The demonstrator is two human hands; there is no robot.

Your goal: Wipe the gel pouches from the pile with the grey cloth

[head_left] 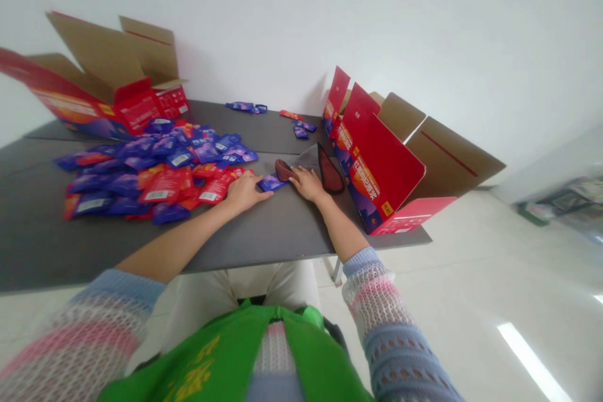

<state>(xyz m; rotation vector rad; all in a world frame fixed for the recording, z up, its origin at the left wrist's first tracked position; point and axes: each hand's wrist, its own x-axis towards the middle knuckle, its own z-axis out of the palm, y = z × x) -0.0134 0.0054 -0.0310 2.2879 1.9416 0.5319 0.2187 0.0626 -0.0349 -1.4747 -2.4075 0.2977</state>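
Observation:
My left hand (245,191) rests on the dark table (282,226) at the right edge of a heap of purple and red sachets (151,176), its fingers curled onto one purple sachet (272,183). My right hand (308,183) lies just right of that sachet, fingers stretched flat toward it and touching a dark red pouch (284,169). A second dark red pouch piece (328,173) lies beside my right wrist.
An open red carton (381,173) lies on its side at the table's right edge. Another open carton (108,85) stands at the back left. A few loose sachets (247,107) lie near the wall. White floor is on the right.

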